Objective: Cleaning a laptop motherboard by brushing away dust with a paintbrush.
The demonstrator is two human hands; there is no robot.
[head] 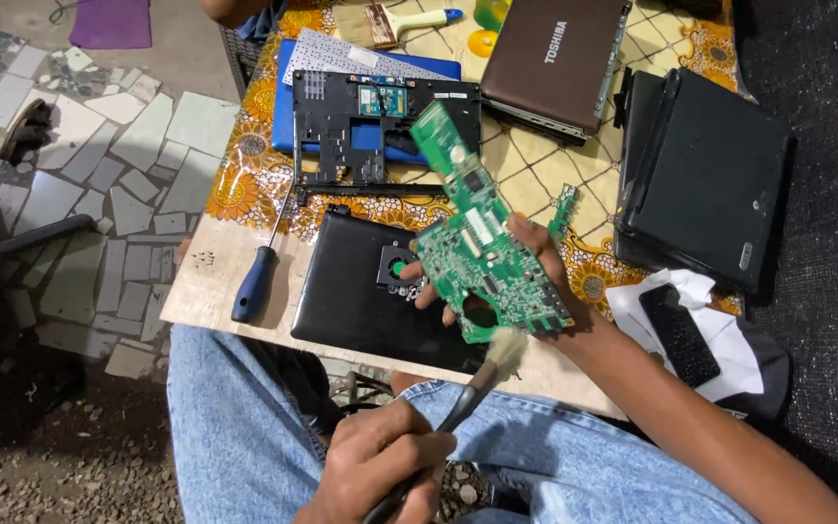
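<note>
My right hand reaches in from the lower right and holds a green laptop circuit board tilted above the table, thumb on top and fingers underneath. My left hand is low in the centre, above my jeans. It is shut on the dark handle of a small brush. The pale bristles touch the lower edge of the board, by a round cut-out. Below the board lies a black laptop base with a small fan.
A blue-handled screwdriver lies at the table's left edge. Behind it sit a black laptop frame, a keyboard, a paintbrush and a brown laptop. Black laptops are stacked at right, above a phone on white paper.
</note>
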